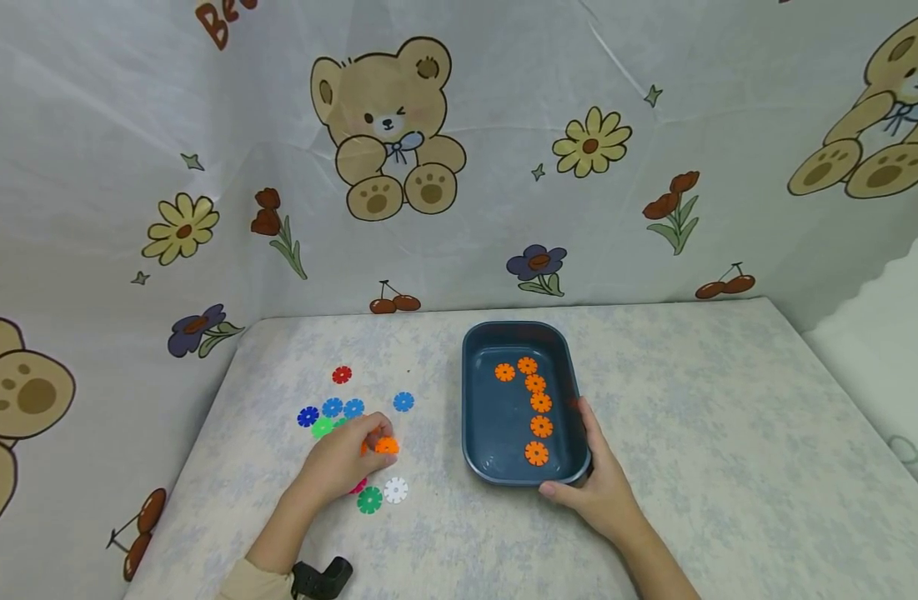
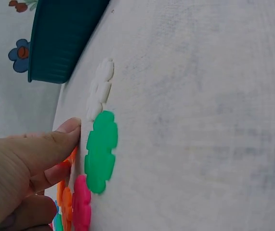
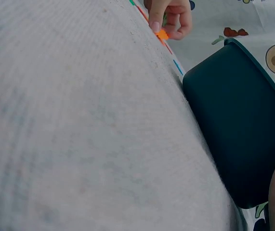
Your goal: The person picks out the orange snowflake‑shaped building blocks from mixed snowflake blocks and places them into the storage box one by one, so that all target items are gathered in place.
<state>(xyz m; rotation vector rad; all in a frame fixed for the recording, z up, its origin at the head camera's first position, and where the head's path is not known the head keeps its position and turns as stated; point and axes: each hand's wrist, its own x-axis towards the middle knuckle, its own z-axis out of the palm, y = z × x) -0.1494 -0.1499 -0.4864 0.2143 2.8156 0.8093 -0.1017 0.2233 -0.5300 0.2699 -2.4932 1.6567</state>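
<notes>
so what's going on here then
A person's left hand pinches an orange disc among loose red, blue, green, pink and white discs on the table. The right hand holds the dark blue tray at its near right corner. Six orange discs lie inside the tray, with none of the other colours among them.

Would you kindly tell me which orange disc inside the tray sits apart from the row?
The leftmost orange disc, near the far end of the tray; the other five discs form a rough line nearer its right side.
</notes>
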